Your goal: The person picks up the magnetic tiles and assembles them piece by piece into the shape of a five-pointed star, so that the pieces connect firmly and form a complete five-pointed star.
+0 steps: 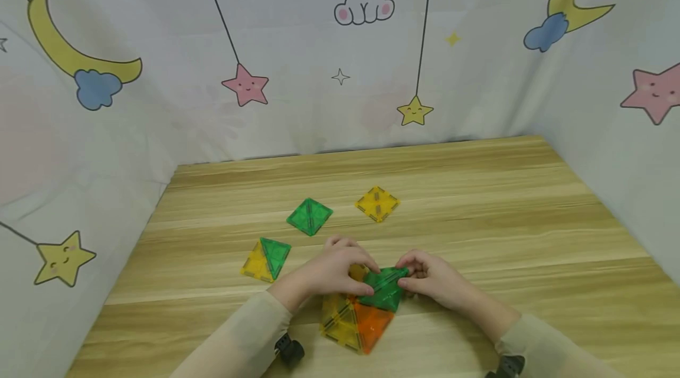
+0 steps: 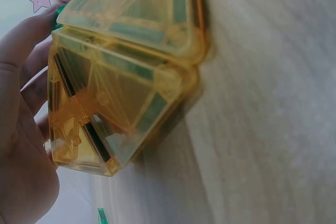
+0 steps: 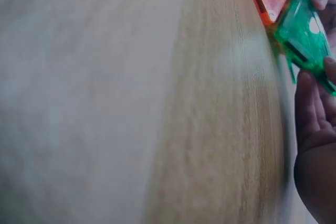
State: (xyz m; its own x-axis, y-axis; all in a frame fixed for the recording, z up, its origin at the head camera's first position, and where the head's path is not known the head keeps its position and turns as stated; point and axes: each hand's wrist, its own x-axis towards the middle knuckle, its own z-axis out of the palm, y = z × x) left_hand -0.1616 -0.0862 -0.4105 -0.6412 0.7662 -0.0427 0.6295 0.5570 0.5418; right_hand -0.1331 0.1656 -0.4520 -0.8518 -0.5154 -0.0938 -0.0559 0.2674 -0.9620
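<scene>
A small raised structure of translucent triangular magnetic tiles stands between the hands. Its yellow tiles (image 1: pixel 342 323) are at the left front, an orange tile (image 1: pixel 375 323) at the right front, and green tiles (image 1: pixel 386 295) on top and to the right. My left hand (image 1: pixel 340 269) curls round the structure's far left side, thumb and fingertips at the green tiles. In the left wrist view, yellow tiles (image 2: pixel 131 82) hide some of its fingers. My right hand (image 1: pixel 432 279) pinches a corner of a green tile (image 3: pixel 307 30) between thumb and fingers.
Beyond the left hand lie three flat pairs of tiles on the wooden table (image 1: pixel 504 201): a yellow-and-green pair (image 1: pixel 267 259), a green pair (image 1: pixel 310 217) and a yellow pair (image 1: pixel 378 204). A white printed cloth (image 1: pixel 297 118) hangs round the table's back and sides.
</scene>
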